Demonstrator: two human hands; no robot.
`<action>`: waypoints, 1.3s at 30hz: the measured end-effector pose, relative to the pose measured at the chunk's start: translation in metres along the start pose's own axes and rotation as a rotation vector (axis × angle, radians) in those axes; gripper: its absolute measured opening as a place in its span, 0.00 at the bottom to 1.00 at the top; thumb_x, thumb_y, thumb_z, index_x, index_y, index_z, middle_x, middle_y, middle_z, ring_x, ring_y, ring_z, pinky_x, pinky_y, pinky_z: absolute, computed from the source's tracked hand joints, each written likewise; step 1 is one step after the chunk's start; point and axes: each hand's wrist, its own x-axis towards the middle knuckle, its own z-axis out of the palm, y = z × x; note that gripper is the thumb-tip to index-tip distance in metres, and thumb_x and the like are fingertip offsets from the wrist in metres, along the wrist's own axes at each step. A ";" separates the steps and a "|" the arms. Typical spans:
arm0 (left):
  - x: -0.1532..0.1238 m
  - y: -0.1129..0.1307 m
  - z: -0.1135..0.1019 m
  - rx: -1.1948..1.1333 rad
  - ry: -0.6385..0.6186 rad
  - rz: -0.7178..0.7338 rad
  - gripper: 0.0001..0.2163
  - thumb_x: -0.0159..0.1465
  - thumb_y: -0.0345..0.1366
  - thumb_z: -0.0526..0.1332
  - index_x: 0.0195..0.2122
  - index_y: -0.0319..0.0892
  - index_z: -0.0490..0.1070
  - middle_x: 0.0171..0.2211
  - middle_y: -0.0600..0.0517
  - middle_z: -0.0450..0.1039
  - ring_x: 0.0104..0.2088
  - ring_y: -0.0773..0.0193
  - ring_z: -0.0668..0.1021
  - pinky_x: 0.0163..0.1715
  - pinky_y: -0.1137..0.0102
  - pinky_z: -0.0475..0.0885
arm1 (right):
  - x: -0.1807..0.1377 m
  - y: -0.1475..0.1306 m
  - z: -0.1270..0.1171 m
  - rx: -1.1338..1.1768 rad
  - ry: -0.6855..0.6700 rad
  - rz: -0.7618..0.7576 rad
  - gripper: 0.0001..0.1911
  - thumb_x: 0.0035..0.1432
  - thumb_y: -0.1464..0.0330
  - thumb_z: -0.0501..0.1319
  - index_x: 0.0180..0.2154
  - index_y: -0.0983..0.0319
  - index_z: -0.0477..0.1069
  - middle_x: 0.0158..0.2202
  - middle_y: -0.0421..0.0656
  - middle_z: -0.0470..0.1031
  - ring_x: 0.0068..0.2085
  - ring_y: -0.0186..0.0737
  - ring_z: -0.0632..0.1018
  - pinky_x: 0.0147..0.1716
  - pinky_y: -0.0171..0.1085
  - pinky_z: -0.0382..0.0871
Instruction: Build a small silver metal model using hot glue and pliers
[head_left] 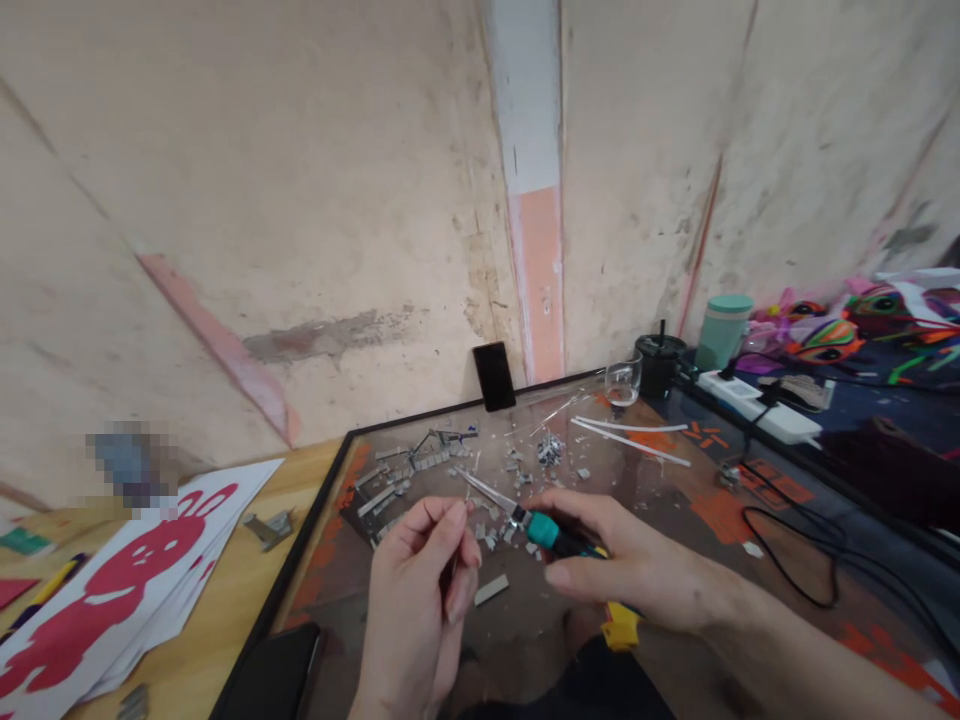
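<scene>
My right hand (626, 560) is wrapped round needle-nose pliers (543, 528) with teal, black and yellow handles. Their long, thin metal jaws point up and left, over the fingertips of my left hand (424, 575). The left thumb and forefinger are pinched together near the tips of the jaws. A thin sliver seems to stick up from that pinch, too small to name. Around both hands lie scattered small grey metal pieces (489, 535). A flat grey strip (491, 590) rests just right of my left hand, and a pile of silvery bits (550, 450) lies beyond.
A phone (493, 377) leans against the wall behind the dark-framed table. White strips (637, 440), a glass (622, 382), a black cup (658, 365) and a power strip (761, 408) stand or lie at right. Paper sheets (142, 590) with a red rabbit are at left. A black cable (795, 540) loops at right.
</scene>
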 end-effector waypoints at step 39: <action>-0.003 0.002 0.001 0.025 -0.025 -0.019 0.11 0.51 0.35 0.65 0.19 0.37 0.64 0.12 0.58 0.64 0.09 0.81 0.56 0.10 0.81 0.46 | 0.000 0.002 0.003 -0.074 0.025 -0.026 0.25 0.48 0.63 0.64 0.49 0.62 0.66 0.40 0.43 0.71 0.42 0.42 0.70 0.42 0.40 0.64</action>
